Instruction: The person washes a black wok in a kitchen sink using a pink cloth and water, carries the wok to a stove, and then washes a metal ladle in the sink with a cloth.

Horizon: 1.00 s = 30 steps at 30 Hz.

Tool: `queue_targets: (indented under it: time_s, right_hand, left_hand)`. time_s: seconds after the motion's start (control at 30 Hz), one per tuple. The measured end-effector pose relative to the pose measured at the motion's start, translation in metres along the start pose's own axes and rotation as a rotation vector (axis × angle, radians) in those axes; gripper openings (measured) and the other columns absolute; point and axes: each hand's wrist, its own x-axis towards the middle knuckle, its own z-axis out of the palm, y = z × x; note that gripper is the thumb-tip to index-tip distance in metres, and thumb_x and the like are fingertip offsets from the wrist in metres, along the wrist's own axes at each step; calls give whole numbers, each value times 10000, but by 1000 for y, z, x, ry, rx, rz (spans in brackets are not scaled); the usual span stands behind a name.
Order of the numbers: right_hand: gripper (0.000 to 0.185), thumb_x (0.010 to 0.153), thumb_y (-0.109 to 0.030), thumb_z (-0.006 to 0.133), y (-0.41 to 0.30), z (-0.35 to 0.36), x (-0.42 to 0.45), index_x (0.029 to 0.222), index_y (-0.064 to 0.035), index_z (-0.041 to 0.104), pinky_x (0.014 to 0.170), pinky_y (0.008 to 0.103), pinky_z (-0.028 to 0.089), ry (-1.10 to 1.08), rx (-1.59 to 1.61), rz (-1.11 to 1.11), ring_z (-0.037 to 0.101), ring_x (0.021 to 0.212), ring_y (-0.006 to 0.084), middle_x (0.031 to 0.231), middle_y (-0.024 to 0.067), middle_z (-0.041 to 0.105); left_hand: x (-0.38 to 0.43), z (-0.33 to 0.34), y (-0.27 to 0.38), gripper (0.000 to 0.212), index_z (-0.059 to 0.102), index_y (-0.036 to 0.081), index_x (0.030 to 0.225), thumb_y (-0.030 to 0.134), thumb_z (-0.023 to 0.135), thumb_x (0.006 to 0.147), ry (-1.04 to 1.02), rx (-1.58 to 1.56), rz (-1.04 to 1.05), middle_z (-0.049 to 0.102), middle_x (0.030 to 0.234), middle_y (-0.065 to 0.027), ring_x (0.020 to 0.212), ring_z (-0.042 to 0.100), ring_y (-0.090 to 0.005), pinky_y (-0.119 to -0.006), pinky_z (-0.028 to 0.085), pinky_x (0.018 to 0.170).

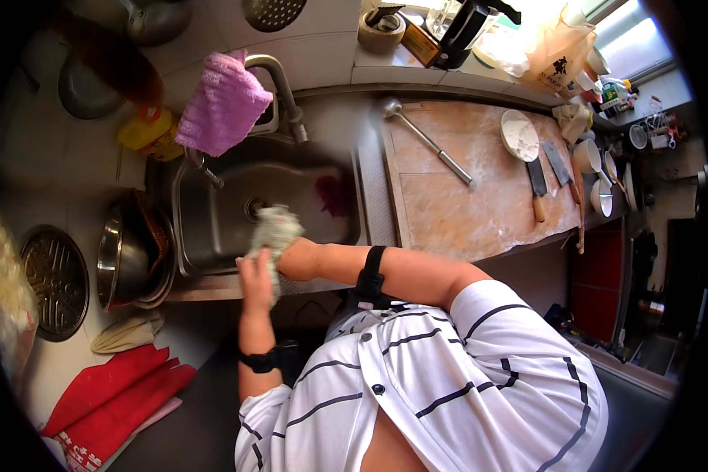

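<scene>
A pale green and white cloth [278, 226] is bunched between both hands over the front of a stainless steel sink [236, 189]. My left hand [256, 276] grips its lower end, with fingers pointing up the cloth. From the other side my right hand [298, 258] presses into it, its fingers mostly hidden by the folds. The cloth's upper part hangs over the basin near the drain [253, 207]. Above the basin, a purple towel [223, 103] drapes over the curved faucet [280, 76]. A dark red item [329, 196] lies blurred in the basin's right side.
Right of the sink, a floured wooden board [442, 218] holds a metal ladle [430, 144], a bowl of flour [520, 135] and cleavers [537, 180]. Metal bowls [113, 259] stand left of the sink. A red cloth item [118, 401] lies at lower left.
</scene>
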Motion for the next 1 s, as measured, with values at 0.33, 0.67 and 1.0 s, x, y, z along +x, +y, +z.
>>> queue_targets:
  time_s: [0.33, 0.67, 1.0]
  right_hand:
    - [461, 991, -423, 448, -6, 48, 5, 1313, -95, 490, 1023, 311, 376, 85, 2286, 181, 490, 1182, 133, 1288, 43, 536]
    - [451, 918, -394, 607, 85, 20, -89, 1185, -31, 607, 948, 353, 433, 491, 1077, 305, 576, 1064, 215, 1148, 128, 624]
    - [522, 771, -84, 641, 244, 76, -265, 1275, -123, 513, 973, 436, 413, 887, -247, 1175, 487, 1185, 330, 1324, 106, 505]
  left_hand:
    - [2, 50, -7, 267, 572, -22, 1094, 165, 475, 930, 229, 323, 433, 593, 1096, -212, 1012, 540, -389, -456, 412, 868]
    - [24, -78, -74, 363, 595, -57, 1072, 275, 500, 964, 408, -31, -45, 652, 960, -121, 825, 591, -202, -337, 456, 743]
    - [50, -91, -124, 521, 446, 70, 1353, 216, 577, 870, 248, 1054, -489, 504, 1317, -186, 1154, 510, -381, -470, 410, 959]
